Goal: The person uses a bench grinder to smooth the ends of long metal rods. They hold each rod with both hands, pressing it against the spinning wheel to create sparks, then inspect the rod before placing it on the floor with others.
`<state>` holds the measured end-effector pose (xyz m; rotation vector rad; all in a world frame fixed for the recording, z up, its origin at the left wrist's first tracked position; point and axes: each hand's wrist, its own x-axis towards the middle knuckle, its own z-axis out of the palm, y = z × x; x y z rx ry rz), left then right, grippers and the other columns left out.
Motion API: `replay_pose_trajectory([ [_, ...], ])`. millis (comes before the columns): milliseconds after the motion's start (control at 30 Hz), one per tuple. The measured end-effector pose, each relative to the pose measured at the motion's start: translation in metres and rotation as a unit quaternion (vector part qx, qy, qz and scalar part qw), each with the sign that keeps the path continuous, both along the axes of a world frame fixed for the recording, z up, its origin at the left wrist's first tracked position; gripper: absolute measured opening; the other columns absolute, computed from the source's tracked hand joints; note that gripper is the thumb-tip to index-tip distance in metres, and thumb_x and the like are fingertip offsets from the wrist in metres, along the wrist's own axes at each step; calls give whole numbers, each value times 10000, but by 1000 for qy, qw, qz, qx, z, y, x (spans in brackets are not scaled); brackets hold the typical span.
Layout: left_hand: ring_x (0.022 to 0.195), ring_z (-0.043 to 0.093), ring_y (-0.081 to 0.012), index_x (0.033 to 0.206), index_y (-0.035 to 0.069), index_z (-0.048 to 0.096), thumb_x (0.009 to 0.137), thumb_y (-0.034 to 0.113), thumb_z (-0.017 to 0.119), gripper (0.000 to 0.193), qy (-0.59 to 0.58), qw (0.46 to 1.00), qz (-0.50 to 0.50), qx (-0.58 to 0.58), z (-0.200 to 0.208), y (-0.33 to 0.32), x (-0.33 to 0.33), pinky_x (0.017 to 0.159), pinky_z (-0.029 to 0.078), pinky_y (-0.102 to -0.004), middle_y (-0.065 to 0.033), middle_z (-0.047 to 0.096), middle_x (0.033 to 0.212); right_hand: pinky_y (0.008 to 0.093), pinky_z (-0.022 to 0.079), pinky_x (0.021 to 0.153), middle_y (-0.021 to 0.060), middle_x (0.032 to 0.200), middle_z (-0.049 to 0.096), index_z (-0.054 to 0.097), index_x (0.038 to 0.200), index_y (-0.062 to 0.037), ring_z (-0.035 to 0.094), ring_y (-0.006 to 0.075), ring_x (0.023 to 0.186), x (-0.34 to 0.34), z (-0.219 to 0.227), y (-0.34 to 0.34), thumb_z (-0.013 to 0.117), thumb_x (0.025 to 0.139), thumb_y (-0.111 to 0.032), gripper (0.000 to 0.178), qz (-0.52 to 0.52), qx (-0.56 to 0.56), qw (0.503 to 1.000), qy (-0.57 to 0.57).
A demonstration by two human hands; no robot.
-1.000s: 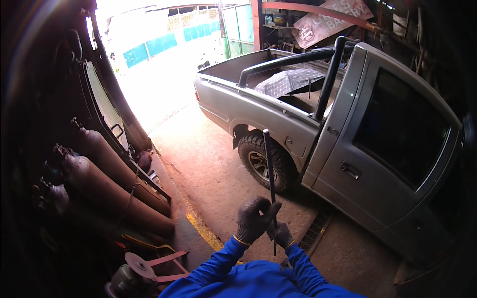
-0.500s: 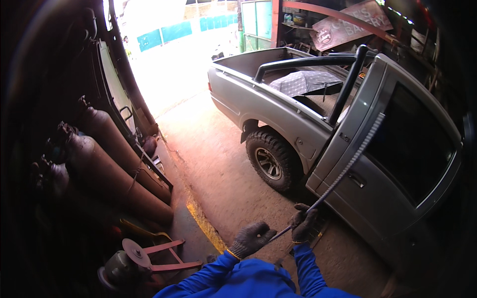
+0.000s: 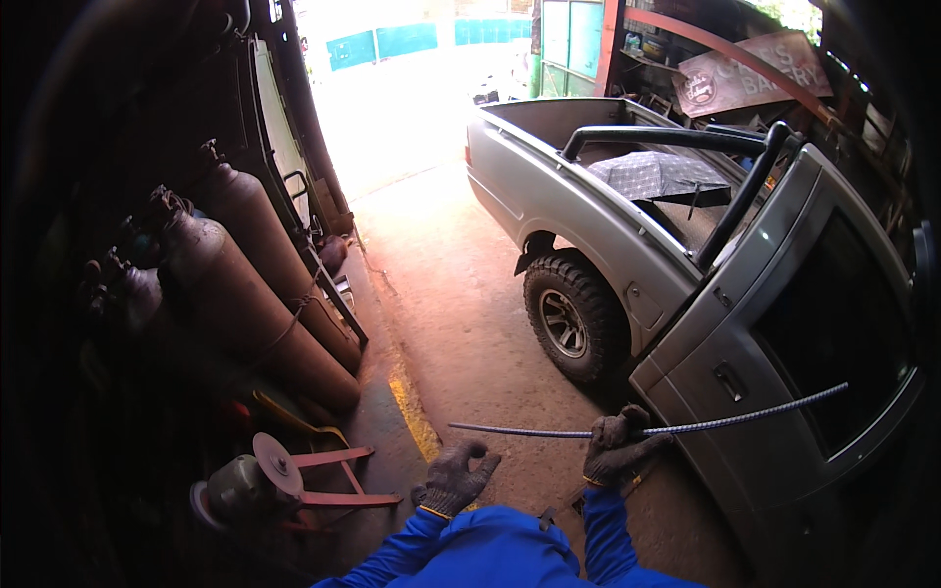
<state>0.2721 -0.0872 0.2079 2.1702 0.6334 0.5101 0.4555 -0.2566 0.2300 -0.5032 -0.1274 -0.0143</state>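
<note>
My right hand (image 3: 616, 453), in a dark knitted glove, is closed around a ribbed steel rebar (image 3: 750, 417). The bar lies nearly level across my front, its right end slightly raised before the pickup's door. My left hand (image 3: 456, 480), gloved alike, hangs just below the bar's left end with its fingers curved and apart. Nothing shows between its fingers, and a gap separates it from the rebar. Both sleeves are blue.
A silver pickup truck (image 3: 676, 328) stands close on the right. Several brown gas cylinders (image 3: 270, 294) lean on the left. A bench grinder (image 3: 240, 500) with a pale wheel sits on a red stand (image 3: 338, 499) at lower left. A yellow-painted curb edge (image 3: 414, 416) runs along the floor.
The rebar has swung from a steep slant to nearly level. My left hand has come away from its lower end and moved slightly left. The view has shifted left.
</note>
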Motion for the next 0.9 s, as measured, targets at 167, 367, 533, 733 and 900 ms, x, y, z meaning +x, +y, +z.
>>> replay_pose_trajectory([
  [167, 1051, 623, -377, 1117, 69, 667, 727, 325, 833, 495, -51, 970, 59, 232, 7, 11, -1, 905, 494, -466, -171, 664, 1121, 288, 353, 440, -11, 515, 322, 608, 1023, -40, 309, 109, 426, -16, 21, 17, 289, 968, -716, 750, 36, 40, 999, 1],
  [367, 1046, 623, -375, 1133, 59, 673, 739, 329, 820, 500, -19, 976, 71, 204, -15, 14, -4, 922, 483, -462, -178, 674, 1090, 334, 410, 484, 0, 539, 366, 608, 1073, -40, 375, 140, 463, -29, 26, 35, 301, 985, -683, 718, 98, 32, 994, -40],
  [533, 1008, 633, -366, 1095, 44, 686, 788, 386, 771, 467, 17, 993, 25, 117, -28, 7, -4, 891, 491, -458, -181, 681, 1045, 318, 431, 480, -4, 554, 379, 601, 1103, -55, 387, 123, 457, -37, 36, 51, 295, 970, -706, 732, 139, -91, 983, -72],
  [733, 1015, 633, -380, 1117, 52, 680, 847, 444, 705, 476, 150, 986, -72, 5, -19, -16, 1, 903, 489, -473, -195, 675, 1056, 246, 357, 451, -4, 549, 448, 618, 1067, -8, 397, 92, 451, -35, 32, 49, 395, 979, -644, 680, 225, -218, 933, -179],
  [900, 969, 641, -396, 1179, 72, 634, 888, 448, 650, 476, 84, 984, -158, 29, -27, -25, 3, 859, 501, -499, -210, 671, 1007, 259, 376, 527, -12, 619, 488, 679, 992, 39, 456, 69, 549, -42, 56, 56, 425, 1055, -391, 503, 253, -354, 868, -237],
])
